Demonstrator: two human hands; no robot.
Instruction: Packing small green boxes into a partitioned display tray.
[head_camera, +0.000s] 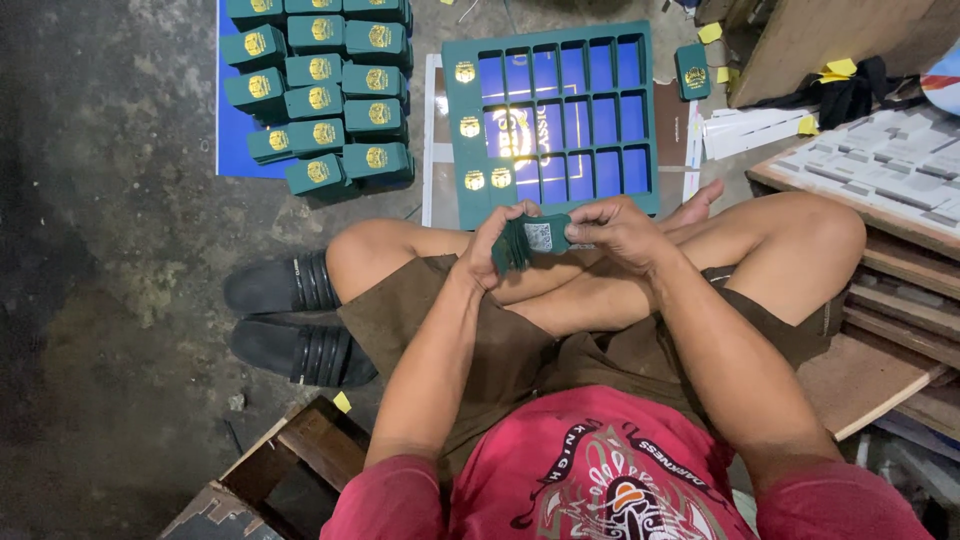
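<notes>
Head view: my left hand (487, 248) and right hand (622, 228) are both clamped on a stack of dark green cards (530, 240) over my crossed legs, top card showing a pale square patch. Green grid tray (455, 120) lies just beyond my grip.

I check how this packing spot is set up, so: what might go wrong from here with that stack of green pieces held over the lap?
1. Both hands, left hand and right hand, grip the stack of green pieces in mid-air; a slip could scatter them onto the dirty concrete floor.
2. The green grid tray lies just past the crossed legs, so a shifting foot might knock it.
3. The piled green boxes are stacked unevenly and may topple if bumped.
</notes>
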